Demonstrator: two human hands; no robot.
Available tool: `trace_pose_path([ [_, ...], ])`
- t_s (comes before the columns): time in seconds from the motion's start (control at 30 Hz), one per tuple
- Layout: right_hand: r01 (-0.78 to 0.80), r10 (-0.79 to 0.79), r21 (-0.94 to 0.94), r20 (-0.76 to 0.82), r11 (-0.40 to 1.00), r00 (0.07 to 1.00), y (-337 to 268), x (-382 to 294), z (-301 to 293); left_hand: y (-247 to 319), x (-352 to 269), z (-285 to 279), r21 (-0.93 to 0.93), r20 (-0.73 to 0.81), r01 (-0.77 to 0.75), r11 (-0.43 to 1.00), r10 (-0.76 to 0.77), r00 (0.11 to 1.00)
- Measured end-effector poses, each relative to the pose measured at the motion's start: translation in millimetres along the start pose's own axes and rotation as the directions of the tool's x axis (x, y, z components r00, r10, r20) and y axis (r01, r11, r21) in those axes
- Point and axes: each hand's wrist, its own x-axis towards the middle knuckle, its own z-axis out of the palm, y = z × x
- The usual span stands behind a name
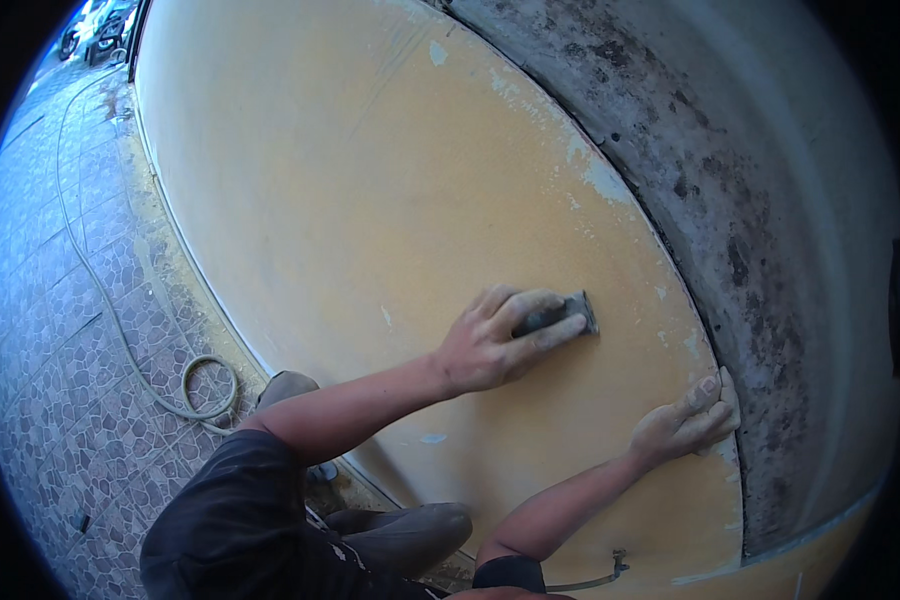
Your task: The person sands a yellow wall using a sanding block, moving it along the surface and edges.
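Observation:
My left hand [499, 330] grips a dark, flat-faced sanding block [588, 309] and presses it against a yellow painted wall [390, 210]. Fingers and thumb straddle the block and partly hide it. Further right, my right hand [682, 420] holds the wall's upper edge, thumb towards the painted face and fingers curled over the rim. Pale bare patches [604, 180] show where paint has come off along that edge. Whitish dust coats the fingers of both hands.
A grey, dark-stained ledge [690, 165] runs beyond the wall's edge. Low on the wall is a metal tap [619, 559] with a hose. Another hose [112, 307] loops over the patterned tile floor [37, 360]. My bent knee [442, 521] is close to the wall. A motorcycle [105, 34] stands far off.

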Motion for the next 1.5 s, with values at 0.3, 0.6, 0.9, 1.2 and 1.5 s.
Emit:
trace_pose_path([
  [0.3,0.032,-0.033,-0.101,-0.003,0.994,0.999,0,0,7,-42,8,-15,0.147,-0.277,0.362,0.921,-0.313,0.909],
  [0.6,0.102,-0.101,-0.024,0.054,0.994,0.993,-4,2,-2,-112,28,-54,-0.028,-0.476,0.643,0.766,-0.575,0.665],
  [0.9,0.03,-0.029,-0.011,0.028,1.0,0.999,-3,1,-3,-37,-20,-13,0.121,-0.124,0.184,0.975,-0.169,0.978],
  [1.2,-0.008,0.011,-0.137,0.02,0.99,1.0,-2,0,0,24,0,11,0.073,0.127,-0.098,0.992,0.088,0.988],
  [1.5,0.055,-0.054,-0.104,0.008,0.993,0.998,-9,0,4,-47,26,-10,0.186,-0.392,0.439,0.879,-0.343,0.854],
])
